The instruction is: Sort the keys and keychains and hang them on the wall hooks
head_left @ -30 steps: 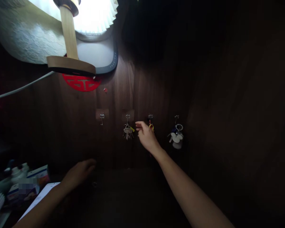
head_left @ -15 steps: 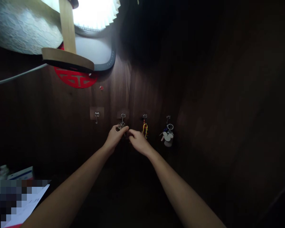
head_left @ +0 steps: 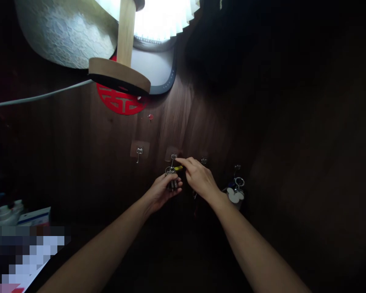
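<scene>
My left hand (head_left: 163, 189) is closed around a bunch of keys (head_left: 172, 181), thumb on top, just under the second wall hook (head_left: 173, 156). The ring at the top of the bunch meets the hook's lower end; whether it hangs on it I cannot tell. A small yellow piece (head_left: 178, 168) sticks out beside the keys. My right hand (head_left: 201, 177) is open, its forefinger stretched out to this hook and its thumb apart below. It hides most of what hangs under the third hook (head_left: 204, 160).
A bare hook (head_left: 139, 151) is on the left. On the right hang keys with a white mouse-head charm (head_left: 235, 195). Above are a lit lamp with a wooden stand (head_left: 118, 75), a white cable (head_left: 42, 97) and a red cut-out ornament (head_left: 122, 101). Bottles (head_left: 6, 213) stand lower left.
The view has shifted, moving the scene to the right. My right hand has risen from beside the left hand to the hook, and the keys in my left hand now show more.
</scene>
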Demonstrator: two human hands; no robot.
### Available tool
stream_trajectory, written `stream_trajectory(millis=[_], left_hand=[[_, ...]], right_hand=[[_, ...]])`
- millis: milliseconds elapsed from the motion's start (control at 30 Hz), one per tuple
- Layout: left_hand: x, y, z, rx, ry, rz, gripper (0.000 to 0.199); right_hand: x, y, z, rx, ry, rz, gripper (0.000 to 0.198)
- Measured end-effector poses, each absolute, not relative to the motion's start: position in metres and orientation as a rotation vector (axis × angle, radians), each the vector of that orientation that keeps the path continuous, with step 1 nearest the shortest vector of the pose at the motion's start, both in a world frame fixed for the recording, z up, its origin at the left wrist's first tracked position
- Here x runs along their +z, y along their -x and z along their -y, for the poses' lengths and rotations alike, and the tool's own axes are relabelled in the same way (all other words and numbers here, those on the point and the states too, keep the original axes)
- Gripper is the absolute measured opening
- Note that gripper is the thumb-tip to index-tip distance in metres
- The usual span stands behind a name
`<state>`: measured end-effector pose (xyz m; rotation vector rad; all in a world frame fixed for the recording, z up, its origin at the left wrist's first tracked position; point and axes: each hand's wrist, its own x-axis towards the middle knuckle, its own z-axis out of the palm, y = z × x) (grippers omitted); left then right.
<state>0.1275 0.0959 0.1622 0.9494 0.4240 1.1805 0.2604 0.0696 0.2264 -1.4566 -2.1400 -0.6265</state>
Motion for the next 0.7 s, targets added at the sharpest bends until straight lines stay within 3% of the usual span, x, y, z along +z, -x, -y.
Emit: stream_trajectory(millis=[533, 700], left_hand=[[0.188, -0.106, -0.099, 1.076, -1.241, -0.637, 0.027], [0.189, -0.100, -0.095, 1.063, -1.297, -0.713, 0.018]], right_hand=[[0.246, -0.251, -0.068, -0.693, 1.606, 2.228, 0.062], [0.241, -0.250, -0.065, -0.903, 1.663, 2.279, 0.059]])
